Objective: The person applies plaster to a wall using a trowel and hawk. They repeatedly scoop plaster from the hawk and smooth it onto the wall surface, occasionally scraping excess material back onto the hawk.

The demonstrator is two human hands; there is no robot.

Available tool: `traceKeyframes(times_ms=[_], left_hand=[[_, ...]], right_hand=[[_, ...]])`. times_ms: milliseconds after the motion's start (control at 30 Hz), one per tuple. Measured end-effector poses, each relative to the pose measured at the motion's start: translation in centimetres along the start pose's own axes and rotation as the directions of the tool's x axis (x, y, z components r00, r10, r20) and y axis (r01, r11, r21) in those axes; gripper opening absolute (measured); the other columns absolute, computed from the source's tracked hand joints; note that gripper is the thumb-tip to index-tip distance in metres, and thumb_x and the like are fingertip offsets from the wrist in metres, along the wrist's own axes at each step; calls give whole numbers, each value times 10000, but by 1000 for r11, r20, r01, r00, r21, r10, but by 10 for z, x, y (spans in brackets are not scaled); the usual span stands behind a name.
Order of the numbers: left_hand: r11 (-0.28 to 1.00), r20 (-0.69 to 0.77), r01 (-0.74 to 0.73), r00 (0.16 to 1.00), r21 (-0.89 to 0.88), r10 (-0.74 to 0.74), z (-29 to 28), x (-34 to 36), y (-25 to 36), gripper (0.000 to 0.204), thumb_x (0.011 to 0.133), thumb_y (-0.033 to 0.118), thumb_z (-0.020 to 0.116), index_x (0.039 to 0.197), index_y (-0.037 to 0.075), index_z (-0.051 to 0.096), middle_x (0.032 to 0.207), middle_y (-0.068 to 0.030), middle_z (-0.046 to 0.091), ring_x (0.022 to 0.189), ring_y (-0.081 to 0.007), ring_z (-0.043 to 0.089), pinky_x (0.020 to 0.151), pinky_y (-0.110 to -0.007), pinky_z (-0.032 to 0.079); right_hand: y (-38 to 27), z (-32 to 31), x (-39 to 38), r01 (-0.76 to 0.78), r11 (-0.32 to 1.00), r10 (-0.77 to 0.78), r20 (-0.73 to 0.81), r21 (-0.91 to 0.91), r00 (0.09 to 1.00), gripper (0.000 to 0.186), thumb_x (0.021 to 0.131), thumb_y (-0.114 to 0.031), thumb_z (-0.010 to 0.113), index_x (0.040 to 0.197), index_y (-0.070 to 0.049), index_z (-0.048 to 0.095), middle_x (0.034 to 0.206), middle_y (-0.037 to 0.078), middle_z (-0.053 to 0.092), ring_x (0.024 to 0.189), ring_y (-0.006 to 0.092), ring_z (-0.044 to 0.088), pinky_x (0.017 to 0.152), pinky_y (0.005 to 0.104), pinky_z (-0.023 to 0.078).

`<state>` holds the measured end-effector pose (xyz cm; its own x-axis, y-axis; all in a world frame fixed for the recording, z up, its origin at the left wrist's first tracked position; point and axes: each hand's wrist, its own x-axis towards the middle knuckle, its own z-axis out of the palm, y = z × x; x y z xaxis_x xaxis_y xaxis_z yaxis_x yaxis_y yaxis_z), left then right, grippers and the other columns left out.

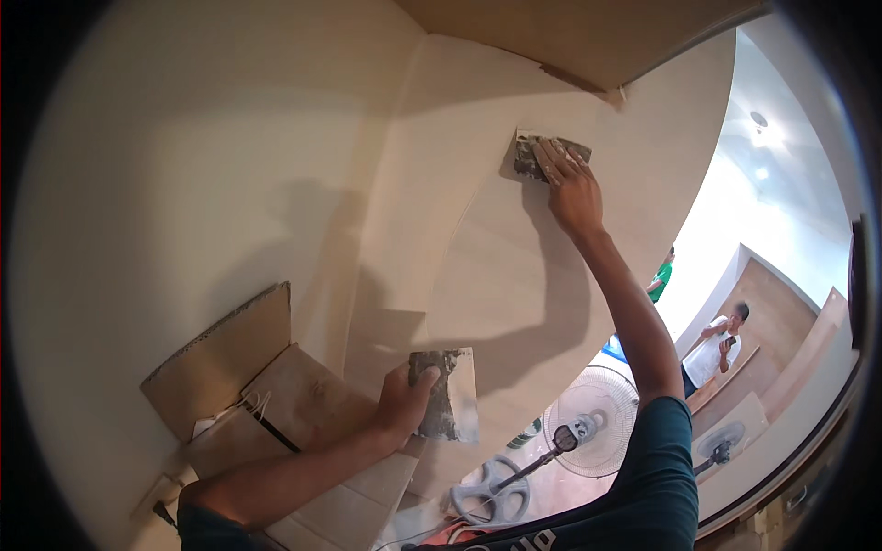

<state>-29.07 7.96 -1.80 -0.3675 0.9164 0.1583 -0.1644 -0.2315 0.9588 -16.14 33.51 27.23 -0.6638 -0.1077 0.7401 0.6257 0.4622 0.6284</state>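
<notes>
My right hand (pixel 576 197), raised high, has its fingers laid over a flat putty scraper (pixel 527 158) with a dark, crusted face. That scraper rests against the pale, smooth wall (pixel 496 275), below the brown overhead panel. Lower down, my left hand (pixel 401 406) grips a second putty scraper (pixel 462 395), thumb on its dark, rough strip. Its light metal blade is smeared and held upright, apart from the first scraper. My left palm and the undersides of both scrapers are hidden.
Opened cardboard boxes (pixel 220 354) sit at lower left by the corner. A pedestal fan (pixel 588 422) stands at lower right. Beyond the wall's curved edge are a person in white (pixel 709 354), a person in green (pixel 661 277) and another fan (pixel 721 445). Overhead juts a brown panel (pixel 588 37).
</notes>
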Motion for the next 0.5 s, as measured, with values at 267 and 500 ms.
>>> traceKeyframes(times_ms=[267,500], left_hand=[[999,6,31,1000,-17,-31,-1,3,1,192,950,165,541,1009,-2,614,858,-42,642,723,-115,617,663,-295,531],[994,-15,6,1000,-112,-7,8,0,5,223,921,204,573,939,-14,620,796,-30,607,710,-101,553,660,-299,483]], right_hand=[[15,-31,73,-208,977,209,-11,55,978,491,837,-15,553,1308,-151,581,1229,100,652,1122,281,621,1000,395,476],[40,-21,80,-42,997,31,-170,-63,985,497,833,-23,551,1313,-149,578,1226,105,645,1118,289,617,994,401,479]])
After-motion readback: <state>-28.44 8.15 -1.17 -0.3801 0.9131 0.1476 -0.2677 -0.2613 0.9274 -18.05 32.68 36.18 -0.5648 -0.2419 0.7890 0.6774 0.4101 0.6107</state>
